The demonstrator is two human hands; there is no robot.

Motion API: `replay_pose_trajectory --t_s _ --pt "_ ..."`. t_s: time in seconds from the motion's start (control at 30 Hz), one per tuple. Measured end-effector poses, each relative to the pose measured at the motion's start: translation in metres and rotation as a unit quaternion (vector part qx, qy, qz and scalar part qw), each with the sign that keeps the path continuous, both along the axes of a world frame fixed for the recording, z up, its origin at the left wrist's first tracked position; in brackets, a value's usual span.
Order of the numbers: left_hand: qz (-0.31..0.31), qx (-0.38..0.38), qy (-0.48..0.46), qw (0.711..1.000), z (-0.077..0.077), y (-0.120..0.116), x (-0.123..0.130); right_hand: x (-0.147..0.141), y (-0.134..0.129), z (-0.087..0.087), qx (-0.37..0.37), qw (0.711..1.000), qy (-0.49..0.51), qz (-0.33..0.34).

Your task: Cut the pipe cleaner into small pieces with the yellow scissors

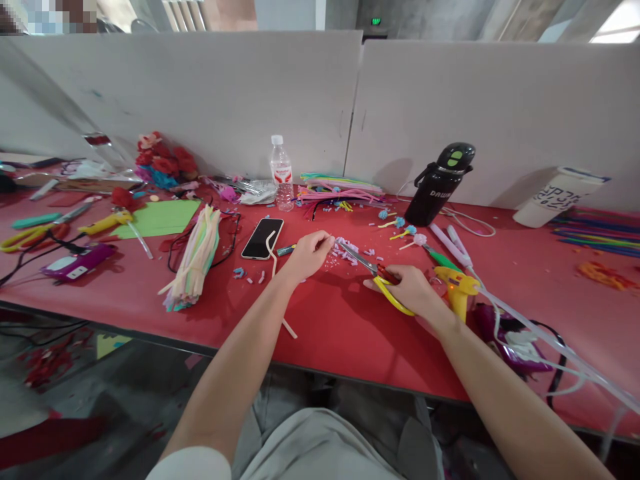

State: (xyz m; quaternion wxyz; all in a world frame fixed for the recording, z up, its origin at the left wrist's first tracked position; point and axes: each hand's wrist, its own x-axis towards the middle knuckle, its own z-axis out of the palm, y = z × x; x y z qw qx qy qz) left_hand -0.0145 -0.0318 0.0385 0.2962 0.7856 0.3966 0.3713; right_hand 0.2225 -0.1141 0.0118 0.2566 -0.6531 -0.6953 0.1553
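Note:
Over the middle of the red table (345, 340), my right hand (407, 287) is closed on scissors (390, 293) with yellow and red handles, their blades pointing left toward my other hand. My left hand (313, 253) has its fingers pinched together near the blade tips; anything between them is too small to make out. Small lilac pieces (347, 252) lie in a pile just beyond the blades. A cream pipe cleaner (273, 253) passes behind my left forearm. The black phone (263, 239) rests to the left of that hand.
A bundle of pale pipe cleaners (195, 257) lies left. Farther back are a plastic bottle (282, 175), a black flask (440, 183) and a white tumbler (557, 197). At right sit a yellow glue gun (457, 290) and its cables. A pale partition (225, 107) borders the table's rear.

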Motion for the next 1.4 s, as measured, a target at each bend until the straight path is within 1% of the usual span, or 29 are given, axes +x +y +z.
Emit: replay_pose_trajectory --t_s 0.2,0.37,0.5,0.87,1.4 --pt "0.005 -0.005 0.005 1.0 -0.0002 -0.0002 0.0003 0.0014 0.0024 -0.0026 0.006 1.0 -0.012 -0.005" --pt "0.002 -0.007 0.001 1.0 -0.001 0.0011 0.0002 0.002 0.0015 -0.0023 0.016 1.0 0.003 -0.017" --pt "0.002 0.0 -0.004 1.0 -0.0014 0.0014 0.0001 0.0011 0.0001 -0.0007 0.011 1.0 0.014 -0.011" --pt "0.009 -0.004 -0.002 1.0 -0.0006 0.0007 0.0002 0.0033 0.0019 -0.0026 -0.005 1.0 -0.002 0.0" --pt "0.007 -0.004 0.005 1.0 -0.0026 0.0013 -0.0002 0.0033 0.0029 -0.0017 0.001 1.0 -0.024 0.0"
